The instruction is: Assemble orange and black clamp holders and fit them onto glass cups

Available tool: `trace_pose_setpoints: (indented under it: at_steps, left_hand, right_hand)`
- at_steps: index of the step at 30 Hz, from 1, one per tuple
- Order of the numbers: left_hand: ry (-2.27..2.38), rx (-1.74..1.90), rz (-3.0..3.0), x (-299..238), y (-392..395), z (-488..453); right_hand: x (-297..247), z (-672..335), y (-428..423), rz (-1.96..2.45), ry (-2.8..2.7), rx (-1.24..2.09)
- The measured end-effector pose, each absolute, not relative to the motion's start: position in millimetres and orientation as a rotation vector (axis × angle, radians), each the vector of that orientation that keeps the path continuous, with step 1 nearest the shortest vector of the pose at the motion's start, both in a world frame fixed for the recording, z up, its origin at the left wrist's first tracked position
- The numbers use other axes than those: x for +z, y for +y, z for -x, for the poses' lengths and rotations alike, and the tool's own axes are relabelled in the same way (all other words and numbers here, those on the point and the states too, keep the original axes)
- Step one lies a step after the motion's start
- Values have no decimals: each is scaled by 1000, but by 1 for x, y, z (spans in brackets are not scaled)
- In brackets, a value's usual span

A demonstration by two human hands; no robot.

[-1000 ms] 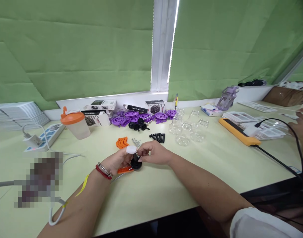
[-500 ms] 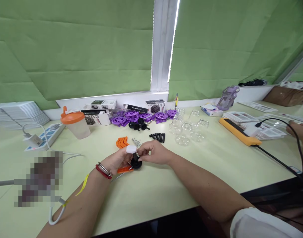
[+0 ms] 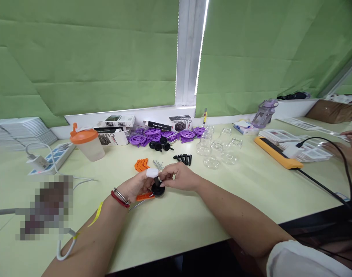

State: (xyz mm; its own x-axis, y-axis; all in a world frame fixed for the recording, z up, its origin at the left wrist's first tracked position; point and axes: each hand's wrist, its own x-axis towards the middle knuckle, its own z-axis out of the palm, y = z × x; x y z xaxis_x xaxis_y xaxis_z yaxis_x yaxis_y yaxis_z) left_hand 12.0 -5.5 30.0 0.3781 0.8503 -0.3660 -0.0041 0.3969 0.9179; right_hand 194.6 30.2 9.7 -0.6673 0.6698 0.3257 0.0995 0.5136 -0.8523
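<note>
My left hand (image 3: 136,187) and my right hand (image 3: 178,177) meet over a small black part (image 3: 158,189) with a round base and an upright stem, held just above the pale green table (image 3: 176,223). Both hands are closed on it; the left thumb wears a white wrap. An orange curved piece (image 3: 144,197) lies under the left hand, with a thin metal rod beside it. Just behind the hands lie more orange pieces (image 3: 141,165), several screws (image 3: 158,165) and black pegs (image 3: 183,158).
Purple wheels (image 3: 164,136), printed boxes (image 3: 115,129), an orange-lidded cup (image 3: 88,144) and clear glass jars (image 3: 219,148) stand further back. A power strip (image 3: 53,157) lies left. An orange-yellow device (image 3: 276,152) with a black cable lies right, near another person's hand (image 3: 347,148).
My hands have stayed on the black part with only slight finger movement. The other person's hand at the right edge has shifted over the papers there.
</note>
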Motion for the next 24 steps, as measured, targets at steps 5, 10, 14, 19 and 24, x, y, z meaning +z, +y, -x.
trace_pose_setpoints:
  at_steps: [5,10,14,19,24]
  left_hand:
    - [1028,667,-1025,28,-4,-10]
    - [1011,629,-1051,25,-2,-8]
    - [997,604,-1081,25,-2,-8]
    - [994,600,-1077,28,-3,-10]
    - [1003,616,-1066,29,-5,-11]
  right_hand:
    - [10,-195,30,638,-2102,1126]
    - [10,-195,30,654,-2104,1137]
    - [10,-195,30,661,-2103,1134]
    - [10,-194,30,648,-2091,1163]
    - [11,-193,29,651,-2059,1190]
